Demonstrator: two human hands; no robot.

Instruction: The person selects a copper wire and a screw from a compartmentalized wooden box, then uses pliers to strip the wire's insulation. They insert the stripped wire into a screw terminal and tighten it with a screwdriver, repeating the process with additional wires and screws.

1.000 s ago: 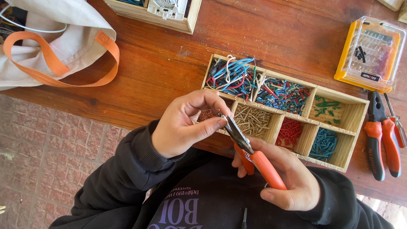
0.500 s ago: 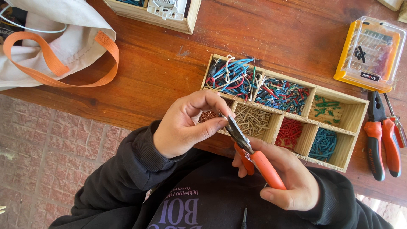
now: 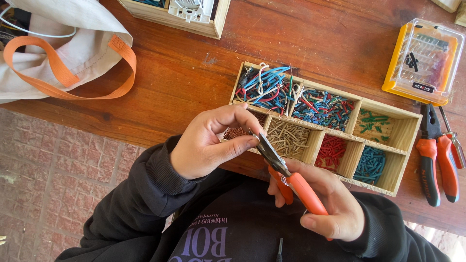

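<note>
My right hand (image 3: 326, 201) grips orange-handled pliers (image 3: 291, 180), jaws pointing up-left toward my left hand (image 3: 213, 140). My left hand's thumb and fingers pinch something very small at the plier jaws; the piece itself is too small to make out. Both hands hover over the near edge of a wooden compartment box (image 3: 407, 145) holding sorted wire pieces: blue, red, green, tan, and mixed longer wires.
A second pair of orange-handled pliers (image 3: 437, 160) lies right of the box. A yellow clear-lidded bit case (image 3: 424, 60) sits at the back right. A cloth bag with orange straps (image 3: 63, 53) lies at the left; another wooden tray (image 3: 204, 22) is at the top edge.
</note>
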